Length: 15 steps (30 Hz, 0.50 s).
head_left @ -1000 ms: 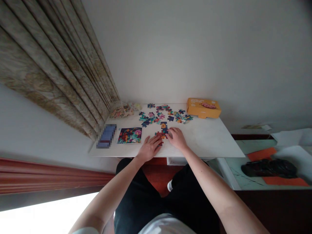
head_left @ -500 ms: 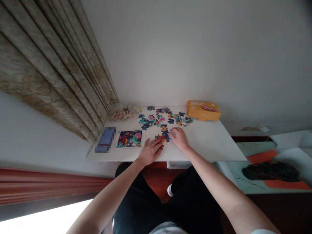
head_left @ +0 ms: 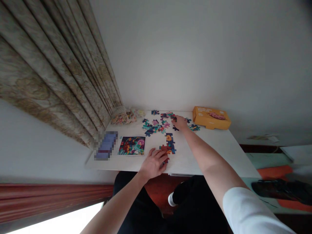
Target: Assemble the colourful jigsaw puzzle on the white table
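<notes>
- While the left hand [head_left: 153, 164] lies open, fingers spread and not clamped, it touches the red end of a joined strip of navy and orange jigsaw pieces [head_left: 170, 143] on the white table [head_left: 207, 152].
- The right hand [head_left: 180, 123] reaches far, fingers curled down among loose cardboard puzzle pieces [head_left: 156, 126]; whether it pinches one, I cannot tell.
- Light, flat pressure from the left hand best steadies the strip, and lifting a piece straight up avoids disturbing its neighbours.
- The right forearm passes just beside the strip, so a careless sweep could nudge it.
- A colourful printed picture card [head_left: 131, 145] lies left of the strip, a clear plastic bag of pieces [head_left: 123, 116] far left, and a yellow-orange cardboard box [head_left: 211, 117] far right.
</notes>
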### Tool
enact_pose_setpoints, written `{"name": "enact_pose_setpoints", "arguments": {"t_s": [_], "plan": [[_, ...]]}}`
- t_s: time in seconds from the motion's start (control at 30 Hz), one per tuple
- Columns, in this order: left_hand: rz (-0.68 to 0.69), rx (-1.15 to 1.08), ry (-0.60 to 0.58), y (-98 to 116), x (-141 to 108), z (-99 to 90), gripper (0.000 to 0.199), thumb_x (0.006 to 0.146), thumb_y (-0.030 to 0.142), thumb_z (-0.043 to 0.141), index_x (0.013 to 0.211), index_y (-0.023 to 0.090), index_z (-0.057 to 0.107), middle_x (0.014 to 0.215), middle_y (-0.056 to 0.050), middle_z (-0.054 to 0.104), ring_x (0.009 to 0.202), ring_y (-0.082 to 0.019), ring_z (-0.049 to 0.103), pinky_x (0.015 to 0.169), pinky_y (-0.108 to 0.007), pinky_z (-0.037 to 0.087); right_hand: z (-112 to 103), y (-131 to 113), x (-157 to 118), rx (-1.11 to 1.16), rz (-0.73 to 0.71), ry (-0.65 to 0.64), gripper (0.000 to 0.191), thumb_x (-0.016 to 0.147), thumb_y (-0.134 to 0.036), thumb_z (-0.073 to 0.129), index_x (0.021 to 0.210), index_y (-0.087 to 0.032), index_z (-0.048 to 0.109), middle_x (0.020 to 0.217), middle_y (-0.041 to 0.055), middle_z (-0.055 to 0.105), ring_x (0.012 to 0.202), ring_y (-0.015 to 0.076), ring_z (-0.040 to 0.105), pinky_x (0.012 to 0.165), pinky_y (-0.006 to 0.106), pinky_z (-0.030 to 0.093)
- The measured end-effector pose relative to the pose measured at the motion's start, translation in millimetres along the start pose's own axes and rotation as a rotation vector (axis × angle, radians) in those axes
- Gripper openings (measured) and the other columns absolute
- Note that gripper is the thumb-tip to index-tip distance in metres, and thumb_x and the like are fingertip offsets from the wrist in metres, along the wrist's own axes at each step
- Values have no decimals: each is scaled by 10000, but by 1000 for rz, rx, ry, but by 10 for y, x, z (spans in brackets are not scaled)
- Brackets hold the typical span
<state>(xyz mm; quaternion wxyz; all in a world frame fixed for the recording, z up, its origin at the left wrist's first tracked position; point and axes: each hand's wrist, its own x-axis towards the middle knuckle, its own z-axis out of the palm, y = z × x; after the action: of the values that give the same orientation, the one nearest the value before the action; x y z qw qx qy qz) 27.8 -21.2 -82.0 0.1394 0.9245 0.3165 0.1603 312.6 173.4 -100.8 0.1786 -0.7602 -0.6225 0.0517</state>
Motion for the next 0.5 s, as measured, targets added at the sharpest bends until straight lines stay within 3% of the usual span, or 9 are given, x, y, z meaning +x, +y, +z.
{"name": "enact_pose_setpoints", "arguments": {"t_s": [0.17,0.3,0.5], "plan": [[-7,4,0,13,1,-2,362,971,320,635,1327,272,683,1427,-80,665,1318,-311,584,1204,-573,360,-54,-40,53,-82,5,3,384,958,-323,621,1298,-152,675,1201,198,752,1139,338,683,983,457,499],[-2,6,-8,2,0,2,365,975,329,627,1331,271,678,1429,-81,661,1319,-304,582,1205,-561,364,-219,-53,24,-75,-10,-46,396,973,-388,632,1287,-151,684,1169,191,767,1089,332,710,923,405,516],[5,21,-14,-1,6,-12,386,988,353,617,1359,256,665,1458,-105,635,1359,-318,557,1213,-565,361,-508,176,-285,46,-115,-92,272,962,-361,689,1161,-188,759,1109,136,794,1047,303,732,890,375,535]]}}
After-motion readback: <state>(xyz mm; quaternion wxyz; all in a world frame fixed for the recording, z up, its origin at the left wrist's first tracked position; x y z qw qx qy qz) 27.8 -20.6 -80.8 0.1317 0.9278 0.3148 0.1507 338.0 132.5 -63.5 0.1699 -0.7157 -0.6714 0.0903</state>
